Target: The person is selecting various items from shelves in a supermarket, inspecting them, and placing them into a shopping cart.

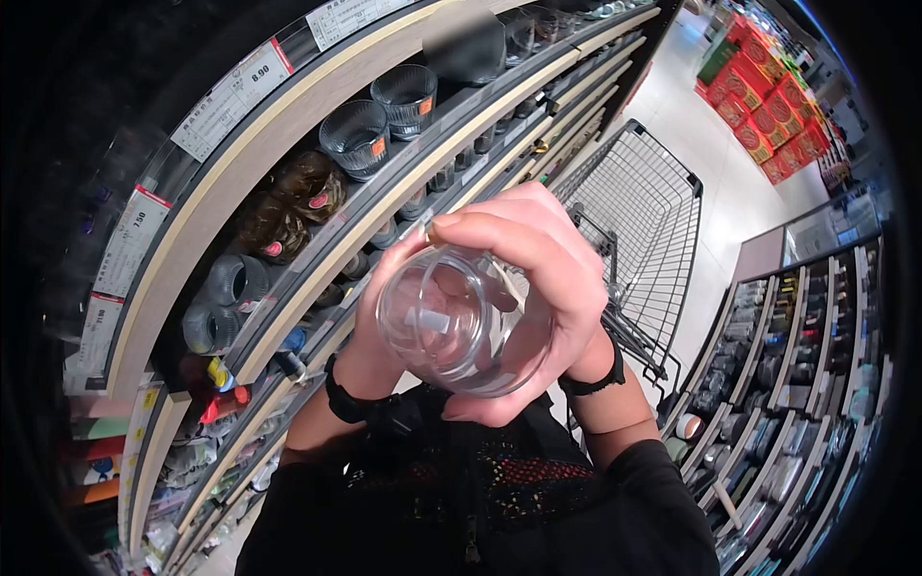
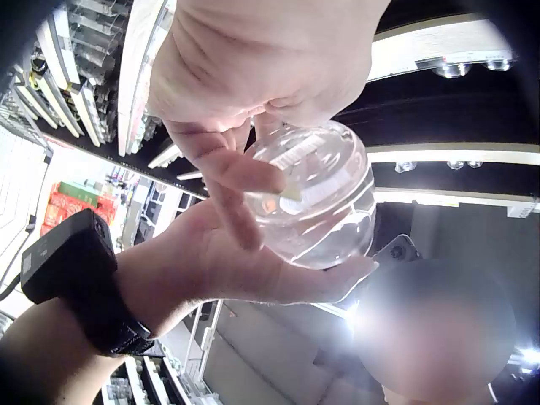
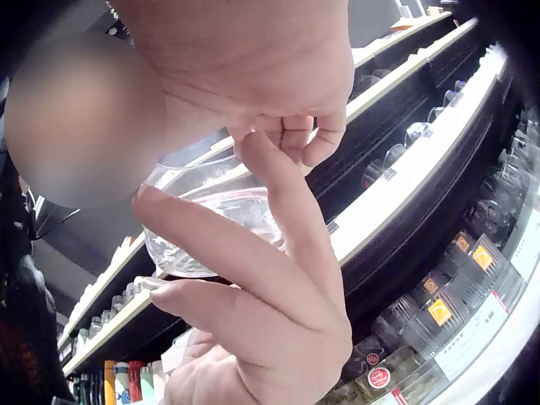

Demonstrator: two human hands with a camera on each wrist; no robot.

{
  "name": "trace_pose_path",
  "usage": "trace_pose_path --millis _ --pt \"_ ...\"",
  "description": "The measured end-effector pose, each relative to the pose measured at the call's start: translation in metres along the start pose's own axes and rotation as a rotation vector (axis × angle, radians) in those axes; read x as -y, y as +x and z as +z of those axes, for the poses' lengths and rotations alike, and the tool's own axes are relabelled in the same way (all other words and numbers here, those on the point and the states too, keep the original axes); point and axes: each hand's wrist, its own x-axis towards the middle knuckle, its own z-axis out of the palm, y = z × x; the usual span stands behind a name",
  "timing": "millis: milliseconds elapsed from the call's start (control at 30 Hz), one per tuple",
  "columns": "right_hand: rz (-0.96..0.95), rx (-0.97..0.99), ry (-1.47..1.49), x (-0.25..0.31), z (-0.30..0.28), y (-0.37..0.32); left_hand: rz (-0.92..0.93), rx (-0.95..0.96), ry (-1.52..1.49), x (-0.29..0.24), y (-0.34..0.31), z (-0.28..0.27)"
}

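A clear round-bodied drinking glass (image 1: 451, 336) is held up in front of the chest, its open end toward the head camera. My right hand (image 1: 562, 278) grips it from the right, thumb along the lower side and index finger over the upper side. On the other side my left hand (image 1: 376, 322) holds it too, partly hidden behind the glass in the head view. A pale label (image 2: 325, 192) is stuck on the base, and left fingertips (image 2: 261, 175) touch beside it. Spread left fingers (image 3: 228, 245) cross the glass in the right wrist view.
Ribbed glasses (image 1: 355, 139) with orange stickers and brown glassware (image 1: 307, 187) stand on the curved shelf at left, behind price tags (image 1: 230, 101). A wire shopping cart (image 1: 653, 230) is just beyond the right hand. Red boxes (image 1: 759, 106) are stacked farther back; stocked shelves (image 1: 788, 394) line the right.
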Motion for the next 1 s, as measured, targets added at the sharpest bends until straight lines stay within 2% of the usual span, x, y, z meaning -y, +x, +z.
trace_pose_path --millis 33,100,167,233,267,300,367,400,433,500,533,567,633,667,700,767,800,833,900,1000 --pt "-0.005 -0.002 0.014 -0.004 -0.002 0.000 0.012 -0.008 0.006 0.000 -0.006 0.015" --pt "0.060 0.004 0.088 -0.012 -0.010 -0.003 0.169 -0.283 0.863 0.003 -0.014 0.041" --pt "0.086 0.034 0.124 -0.020 -0.019 -0.009 0.168 -0.225 0.773 0.006 -0.003 0.032" --pt "0.296 -0.042 0.263 -0.029 -0.019 -0.021 0.166 -0.100 0.595 0.006 0.008 0.017" --pt "0.321 -0.163 0.288 -0.038 -0.011 -0.025 0.225 0.047 0.500 0.012 0.012 0.017" --pt "0.317 -0.164 0.294 -0.039 -0.012 -0.024 0.229 0.044 0.505 0.015 0.014 0.019" --pt "0.543 -0.298 0.611 -0.037 -0.018 -0.023 0.431 -0.053 0.843 0.021 0.020 0.026" --pt "0.542 -0.261 0.557 -0.041 -0.022 -0.024 0.531 -0.102 1.012 0.023 0.022 0.028" --pt "0.539 -0.264 0.558 -0.046 -0.026 -0.026 0.530 -0.101 1.016 0.025 0.024 0.029" --pt "0.553 -0.240 0.701 -0.056 -0.032 -0.031 0.533 0.036 0.917 0.029 0.028 0.029" --pt "0.502 -0.250 0.833 -0.060 -0.029 -0.033 0.553 -0.024 0.799 0.034 0.033 0.024" --pt "0.499 -0.252 0.832 -0.060 -0.032 -0.033 0.552 -0.021 0.802 0.035 0.041 0.025" --pt "0.695 -0.240 0.829 -0.057 -0.040 -0.034 0.434 -0.417 0.885 0.034 0.058 0.031" --pt "0.750 -0.275 0.857 -0.056 -0.042 -0.034 0.493 -0.333 1.246 0.034 0.054 0.030" --pt "0.752 -0.280 0.856 -0.058 -0.042 -0.037 0.487 -0.332 1.247 0.040 0.052 0.030" --pt "0.844 -0.378 1.071 -0.065 -0.041 -0.045 0.771 -0.112 1.149 0.049 0.050 0.028" --pt "0.874 -0.382 1.154 -0.067 -0.041 -0.049 0.825 -0.016 1.180 0.051 0.055 0.023" --pt "0.874 -0.386 1.149 -0.066 -0.045 -0.051 0.821 -0.011 1.178 0.053 0.055 0.023" --pt "0.943 -0.385 1.376 -0.062 -0.052 -0.049 0.768 -0.097 1.179 0.057 0.056 0.028" --pt "1.073 -0.440 1.324 -0.058 -0.059 -0.046 0.728 -0.067 1.131 0.063 0.058 0.034"
